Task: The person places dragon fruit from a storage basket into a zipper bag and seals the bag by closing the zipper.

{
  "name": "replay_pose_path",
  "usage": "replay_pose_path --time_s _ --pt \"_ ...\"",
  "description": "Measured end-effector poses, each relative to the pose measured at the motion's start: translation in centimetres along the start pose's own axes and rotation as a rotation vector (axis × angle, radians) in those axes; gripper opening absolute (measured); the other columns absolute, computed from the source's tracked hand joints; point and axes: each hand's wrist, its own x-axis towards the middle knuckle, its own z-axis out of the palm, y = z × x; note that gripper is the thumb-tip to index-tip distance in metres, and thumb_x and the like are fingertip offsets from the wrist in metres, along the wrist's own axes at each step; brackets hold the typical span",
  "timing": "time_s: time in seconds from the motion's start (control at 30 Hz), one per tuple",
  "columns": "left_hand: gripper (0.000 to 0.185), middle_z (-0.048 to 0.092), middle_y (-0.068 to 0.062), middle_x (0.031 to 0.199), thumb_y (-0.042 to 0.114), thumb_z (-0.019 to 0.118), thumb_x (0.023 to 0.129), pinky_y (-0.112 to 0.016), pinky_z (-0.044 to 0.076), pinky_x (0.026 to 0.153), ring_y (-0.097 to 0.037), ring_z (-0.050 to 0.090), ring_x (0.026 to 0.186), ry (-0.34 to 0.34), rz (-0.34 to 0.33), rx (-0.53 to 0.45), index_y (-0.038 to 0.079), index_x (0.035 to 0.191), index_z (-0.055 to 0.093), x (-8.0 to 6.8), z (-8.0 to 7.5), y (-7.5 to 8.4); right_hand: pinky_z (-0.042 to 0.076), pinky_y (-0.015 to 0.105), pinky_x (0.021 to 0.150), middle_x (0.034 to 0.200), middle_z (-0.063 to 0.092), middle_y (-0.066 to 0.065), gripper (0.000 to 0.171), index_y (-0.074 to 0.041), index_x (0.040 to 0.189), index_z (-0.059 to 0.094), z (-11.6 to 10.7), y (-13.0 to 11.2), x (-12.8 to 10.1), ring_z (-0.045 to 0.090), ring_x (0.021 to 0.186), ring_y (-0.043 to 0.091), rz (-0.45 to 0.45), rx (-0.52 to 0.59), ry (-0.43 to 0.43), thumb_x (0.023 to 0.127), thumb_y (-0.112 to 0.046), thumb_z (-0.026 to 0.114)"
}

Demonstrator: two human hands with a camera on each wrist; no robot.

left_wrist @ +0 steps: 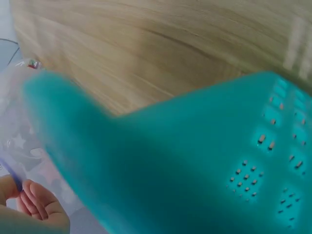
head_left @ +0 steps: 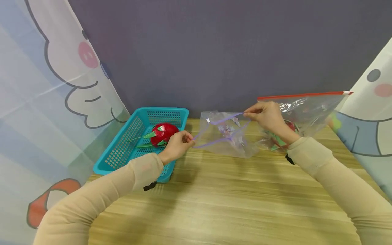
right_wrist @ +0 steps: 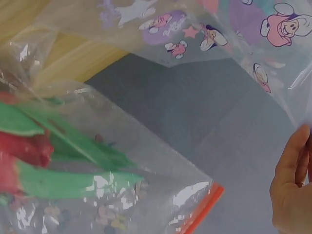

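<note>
Both arms wear snug, long beige sleeves of thin stretch fabric w/ fine creases along the forearms, seen from the head view. Left sleeve [head_left: 101,190] ends in a plain cuff right at the wrist, next to the teal perforated plastic basket [head_left: 122,149]; a faint pinkish patch shows on the cloth just behind that cuff. Right sleeve [head_left: 337,183], on the side away from the basket, has a slightly bunched, folded-looking cuff. Small black strap/clip bits peek out under each wrist, approx. at the cuff edge: one below the left, one below the right. Left hand [head_left: 177,145] and right hand [head_left: 266,117] are bare, no rings or gloves visible.
</note>
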Motion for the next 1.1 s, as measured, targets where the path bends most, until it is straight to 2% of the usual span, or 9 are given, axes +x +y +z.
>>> replay_pose_path --time_s 0.1,0.17,0.37,0.43,0.6,0.7,0.83,1.1 --pt "0.014 0.061 -0.005 0.085 0.019 0.06 0.089 -0.025 0.044 0.063 -0.016 0.054 0.073 -0.013 -0.013 -0.023 0.007 0.095 0.058 0.2 0.3 -0.5 0.043 0.024 0.047 0.083 0.068 0.013 0.017 -0.006 0.089 0.073 0.5 -0.1 -0.3 0.059 0.059 0.01 0.036 0.014 -0.029 0.081 -0.02 0.07" --pt "0.014 0.061 -0.007 0.086 0.019 0.06 0.089 -0.025 0.047 0.064 -0.016 0.055 0.073 -0.041 -0.047 -0.052 0.007 0.096 0.057 0.3 0.4 -0.7 0.041 0.025 0.046 0.083 0.068 0.011 0.017 -0.007 0.089 0.073 1.0 -0.2 -0.4 0.059 0.06 0.011 0.047 0.021 -0.047 0.082 -0.021 0.07" --pt "0.023 0.063 -0.015 0.098 0.022 0.06 0.088 -0.028 0.052 0.075 -0.019 0.06 0.078 -0.216 -0.154 -0.137 0.005 0.103 0.056 0.0 0.4 -0.1 0.045 0.026 0.052 0.083 0.069 0.01 0.014 -0.008 0.087 0.074 2.2 -0.6 -1.0 0.059 0.059 0.012 -0.016 -0.002 -0.077 0.082 -0.02 0.07" --pt "0.028 0.063 -0.013 0.098 0.026 0.062 0.088 -0.028 0.051 0.076 -0.019 0.06 0.08 -0.253 -0.159 -0.142 0.005 0.105 0.056 -0.2 0.3 0.2 0.044 0.027 0.052 0.082 0.069 0.009 0.012 -0.008 0.086 0.074 2.5 -0.8 -1.1 0.059 0.059 0.013 -0.028 -0.011 -0.082 0.081 -0.019 0.07" --pt "0.032 0.061 -0.007 0.095 0.029 0.062 0.088 -0.03 0.05 0.079 -0.018 0.058 0.083 -0.299 -0.112 -0.109 0.008 0.11 0.056 -0.8 -0.6 0.6 0.043 0.027 0.051 0.081 0.069 0.008 0.011 -0.01 0.085 0.074 3.0 -0.9 -1.3 0.056 0.059 0.014 -0.005 -0.018 -0.11 0.081 -0.019 0.07" --pt "0.03 0.06 -0.004 0.101 0.026 0.061 0.088 -0.034 0.049 0.082 -0.018 0.057 0.091 -0.315 -0.074 -0.053 0.01 0.113 0.057 -1.4 -1.5 0.7 0.044 0.027 0.053 0.08 0.068 0.005 0.01 -0.011 0.084 0.074 3.2 -0.7 -1.4 0.057 0.062 0.015 -0.003 -0.022 -0.11 0.08 -0.02 0.071" --pt "0.026 0.061 -0.003 0.105 0.024 0.061 0.088 -0.034 0.048 0.083 -0.017 0.056 0.097 -0.31 -0.045 0.006 0.013 0.111 0.058 -2.1 -2.7 0.4 0.044 0.028 0.056 0.077 0.067 0.003 0.008 -0.012 0.081 0.074 3.4 -0.3 -1.5 0.058 0.066 0.016 -0.048 -0.012 -0.098 0.079 -0.02 0.072" --pt "0.02 0.062 -0.001 0.099 0.022 0.061 0.088 -0.036 0.049 0.083 -0.019 0.059 0.094 -0.248 -0.005 0.006 0.015 0.107 0.06 -2.9 -4.8 0.0 0.051 0.023 0.063 0.074 0.062 -0.001 0.006 -0.012 0.085 0.075 2.9 0.8 -1.8 0.057 0.065 0.01 -0.2 0.033 -0.151 0.08 -0.015 0.071"
